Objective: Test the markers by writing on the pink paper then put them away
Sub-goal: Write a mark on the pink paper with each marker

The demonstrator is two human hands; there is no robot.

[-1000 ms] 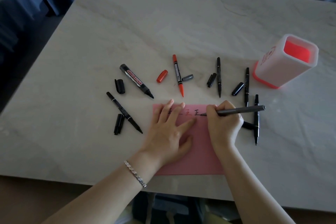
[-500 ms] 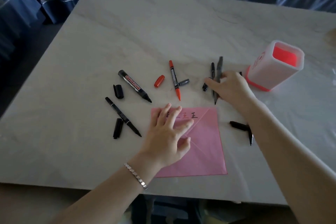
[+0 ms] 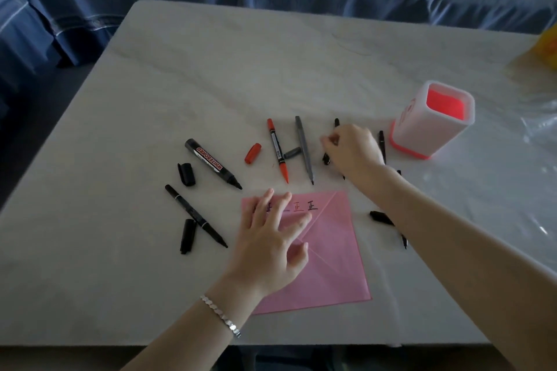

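Observation:
My left hand [image 3: 271, 238] rests with fingers spread on the pink paper [image 3: 331, 253], which carries written characters along its top edge. My right hand [image 3: 352, 147] is over a thin black marker [image 3: 336, 123] lying on the table, thumb and forefinger pinched at it; its cap [image 3: 326, 159] lies beside. An uncapped grey marker [image 3: 303, 149] lies left of that hand, by its grey cap [image 3: 292, 153]. The red marker [image 3: 278, 150] and red cap [image 3: 252, 153] lie further left. The white and pink pen holder [image 3: 434, 119] stands to the right.
A whiteboard marker [image 3: 212, 163], its cap [image 3: 187, 173], a thin black marker [image 3: 196, 215] and cap [image 3: 187, 235] lie left of the paper. More black markers [image 3: 382, 146] and a cap [image 3: 380, 217] lie near my right forearm. Clear plastic [image 3: 539, 123] covers the table's right side.
My right hand stopped writing, laid the grey marker down beside the red one, then moved right onto a thin black marker. My left hand stayed on the paper.

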